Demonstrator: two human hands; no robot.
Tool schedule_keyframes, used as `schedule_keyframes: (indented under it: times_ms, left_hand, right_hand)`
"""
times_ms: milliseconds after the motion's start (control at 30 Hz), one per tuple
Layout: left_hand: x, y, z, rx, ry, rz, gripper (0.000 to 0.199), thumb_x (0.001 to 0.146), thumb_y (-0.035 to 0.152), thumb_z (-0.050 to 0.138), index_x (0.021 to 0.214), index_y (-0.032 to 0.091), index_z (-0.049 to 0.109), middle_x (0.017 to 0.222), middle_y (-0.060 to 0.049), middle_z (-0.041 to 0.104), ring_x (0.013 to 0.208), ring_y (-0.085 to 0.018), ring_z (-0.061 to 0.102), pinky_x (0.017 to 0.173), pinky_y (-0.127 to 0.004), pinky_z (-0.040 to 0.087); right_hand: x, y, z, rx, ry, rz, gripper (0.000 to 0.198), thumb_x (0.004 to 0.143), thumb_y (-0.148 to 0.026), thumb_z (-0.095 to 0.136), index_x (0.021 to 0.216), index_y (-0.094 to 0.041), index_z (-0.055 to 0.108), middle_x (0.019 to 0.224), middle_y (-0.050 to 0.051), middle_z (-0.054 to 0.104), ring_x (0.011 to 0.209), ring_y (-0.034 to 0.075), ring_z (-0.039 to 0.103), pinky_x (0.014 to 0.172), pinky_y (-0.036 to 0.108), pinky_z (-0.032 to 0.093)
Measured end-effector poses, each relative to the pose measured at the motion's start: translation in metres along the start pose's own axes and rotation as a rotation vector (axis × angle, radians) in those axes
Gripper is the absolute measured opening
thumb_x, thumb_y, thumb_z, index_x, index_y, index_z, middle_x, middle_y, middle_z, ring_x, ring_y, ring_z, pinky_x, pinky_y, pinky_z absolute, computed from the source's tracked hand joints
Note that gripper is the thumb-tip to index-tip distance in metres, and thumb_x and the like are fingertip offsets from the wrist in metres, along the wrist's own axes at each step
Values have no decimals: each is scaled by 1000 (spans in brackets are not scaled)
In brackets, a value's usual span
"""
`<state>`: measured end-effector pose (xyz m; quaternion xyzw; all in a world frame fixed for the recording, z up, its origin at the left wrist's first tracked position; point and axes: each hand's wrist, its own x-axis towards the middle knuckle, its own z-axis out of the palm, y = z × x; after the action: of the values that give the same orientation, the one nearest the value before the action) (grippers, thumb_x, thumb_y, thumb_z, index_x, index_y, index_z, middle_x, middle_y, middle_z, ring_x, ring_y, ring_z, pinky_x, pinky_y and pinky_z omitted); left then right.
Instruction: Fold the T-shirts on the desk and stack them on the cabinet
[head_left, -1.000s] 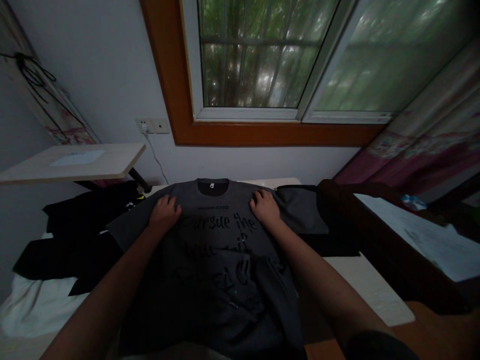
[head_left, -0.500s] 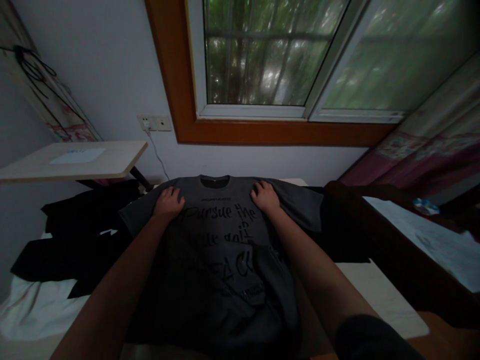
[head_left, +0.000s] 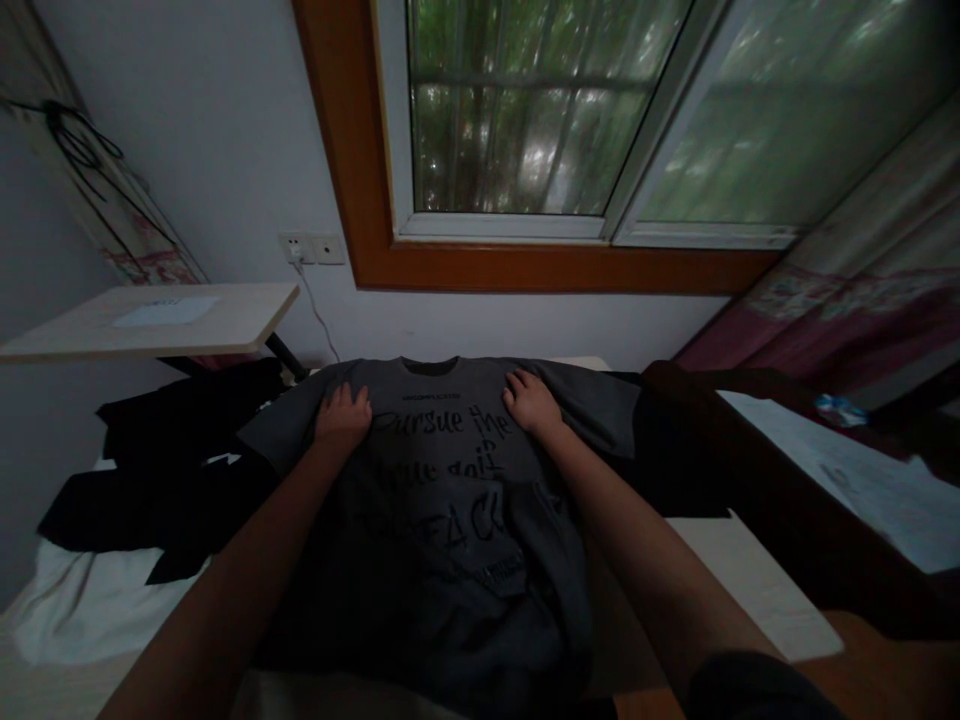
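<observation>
Roughly equidistant from the collar (head_left: 430, 373), the left hand (head_left: 343, 414) and right hand (head_left: 533, 404) were laid, unclenched, on the grey T-shirt (head_left: 442, 475), its collar-to-hem axis being directed from the far edge of the tabletop (head_left: 750, 580) toward the near edge.

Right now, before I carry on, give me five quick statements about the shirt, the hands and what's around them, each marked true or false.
1. The left hand and right hand both rest on the dark grey shirt. True.
2. The shirt is folded into a square. False: it is spread out, sleeves to the sides.
3. A white cloth lies left of the shirt. True.
4. The neckline is nearest the person. False: it is at the far end, toward the window.
</observation>
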<state>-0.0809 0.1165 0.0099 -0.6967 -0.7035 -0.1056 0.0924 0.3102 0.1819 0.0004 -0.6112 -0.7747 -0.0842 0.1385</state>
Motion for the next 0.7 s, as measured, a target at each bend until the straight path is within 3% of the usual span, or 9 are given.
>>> schedule_keyframes:
  times_ms: [200,400,567,700]
  left_hand:
    - [-58,-4,-21,71,-33,97,49,100,32,37,143,16,56,145,-23,53,134,-38,49,105,-53,44]
    - [-112,-10,-44,98,-28,140,43,98,31,41,135,25,63,135,-18,58,124,-37,52,95,-50,52]
    - [-131,-4,-52,122,-36,133,42,97,30,41,130,24,66,131,-18,60,118,-36,56,94,-51,53]
    - [-130,-3,-47,112,-2,221,43,98,25,40,131,14,65,132,-22,61,123,-35,56,102,-50,50]
  right_hand:
    - [-51,-5,-21,-48,4,-45,49,102,-35,40,143,-13,56,150,16,52,137,31,45,115,45,35]
    - [-116,-19,-53,-96,15,-4,44,101,-34,42,141,-25,58,145,13,56,128,39,45,96,52,46]
    - [-145,-28,-69,-129,-6,34,41,99,-35,46,138,-32,60,142,11,58,121,43,46,88,56,47]
    - [-146,-25,-66,-101,3,-20,41,98,-28,46,136,-24,61,137,14,61,119,38,49,94,51,48]
